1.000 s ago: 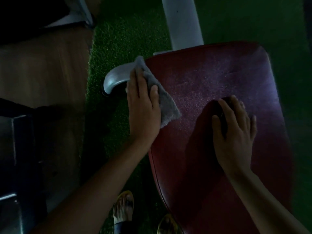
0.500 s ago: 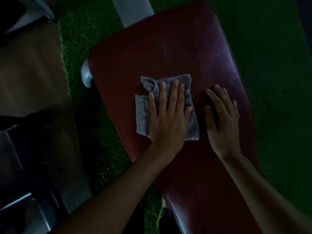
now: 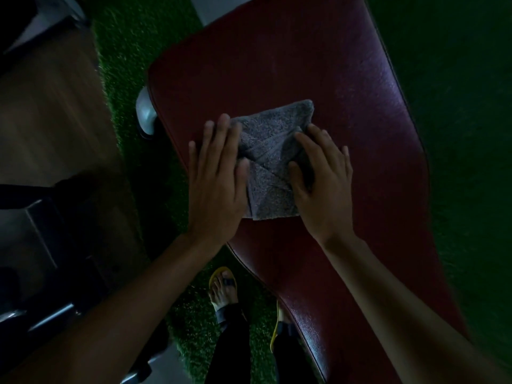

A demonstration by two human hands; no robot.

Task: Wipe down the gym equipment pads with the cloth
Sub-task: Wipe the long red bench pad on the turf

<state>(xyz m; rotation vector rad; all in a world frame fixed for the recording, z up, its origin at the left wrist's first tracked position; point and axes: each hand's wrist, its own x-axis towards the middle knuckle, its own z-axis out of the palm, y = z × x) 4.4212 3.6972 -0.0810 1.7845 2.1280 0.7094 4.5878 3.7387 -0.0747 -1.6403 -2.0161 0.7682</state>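
Observation:
A dark red padded bench point(image 3: 318, 65) runs from the top centre down to the lower right of the head view. A folded grey cloth point(image 3: 270, 159) lies on its middle. My left hand point(image 3: 216, 187) lies flat with straight fingers on the pad, its thumb and inner edge touching the cloth's left side. My right hand point(image 3: 321, 178) presses on the cloth's right edge with fingers spread and nearly straight. Both forearms reach in from the bottom.
Green artificial turf point(image 3: 124, 51) surrounds the bench. A silver metal foot point(image 3: 145, 112) sticks out under the pad's left edge. Wooden flooring point(image 3: 47, 112) and dark equipment point(image 3: 41, 245) lie at left. My sandalled feet point(image 3: 223, 289) stand beside the bench.
The cloth went from the pad's left edge onto its middle. My left hand slid off the cloth to its left side, and my right hand moved onto its right edge.

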